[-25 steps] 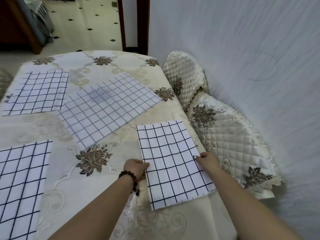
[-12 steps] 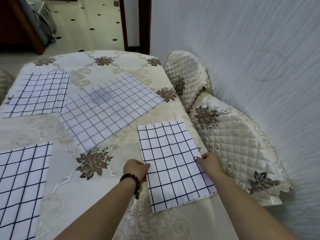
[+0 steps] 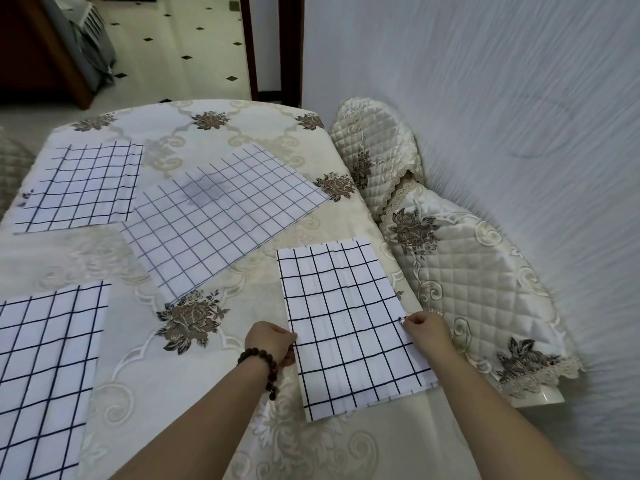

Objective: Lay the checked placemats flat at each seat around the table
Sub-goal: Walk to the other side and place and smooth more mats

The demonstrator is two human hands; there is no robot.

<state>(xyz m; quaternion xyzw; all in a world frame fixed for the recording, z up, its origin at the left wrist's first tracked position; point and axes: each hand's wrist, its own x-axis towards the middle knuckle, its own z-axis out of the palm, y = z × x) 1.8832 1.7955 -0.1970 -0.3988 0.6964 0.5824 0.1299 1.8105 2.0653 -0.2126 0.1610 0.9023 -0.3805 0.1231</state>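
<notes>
The desk [image 3: 214, 133] carries a cream cloth with brown flower motifs and holds four checked mats. All positions below are referenced to the held placemat [image 3: 346, 327], which lies on the desk at its right side, long axis running away from you.

1. Chair cover [image 3: 478, 278]: quilted cream fabric, directly right of the held placemat, against the desk's right rim.
2. Centre placemat [image 3: 221, 220]: fine check, turned at an angle, beyond and left of the held placemat and apart from it.
3. Near-left placemat [image 3: 45, 368]: bold check, well to the left of the held placemat, cut off by the frame edge.
4. Far-left placemat [image 3: 83, 188]: beyond and far left of the held placemat, with one corner touching or overlapping the centre placemat.
5. Held placemat: flat on the cloth, with slight creases at its far end.
6. Your left hand [image 3: 270, 341]: its grip pinches the left long edge of the held placemat.
7. Your right hand [image 3: 429, 329]: its grip pinches the right long edge, opposite the left hand.
8. Bead bracelet [image 3: 263, 367]: dark beads on your left wrist, just left of the held placemat.
</notes>
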